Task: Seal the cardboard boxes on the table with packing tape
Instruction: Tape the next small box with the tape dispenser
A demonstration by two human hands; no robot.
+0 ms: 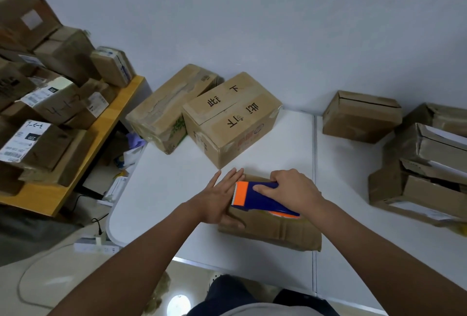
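Observation:
A small flat cardboard box (273,229) lies on the white table (164,189) right in front of me. My right hand (293,190) grips a blue and orange tape dispenser (255,198) on top of this box, its toothed orange end pointing left. My left hand (219,198) lies flat with straight fingers against the box's left end, beside the dispenser's blade. Behind them stands a bigger box (232,118) with black characters on its flaps, and a long box (169,108) leans next to it.
One closed box (361,115) and a pile of torn open boxes (424,164) occupy the right side of the table. A wooden shelf (83,148) at the left carries several labelled parcels. A power strip (96,248) and cables lie on the floor.

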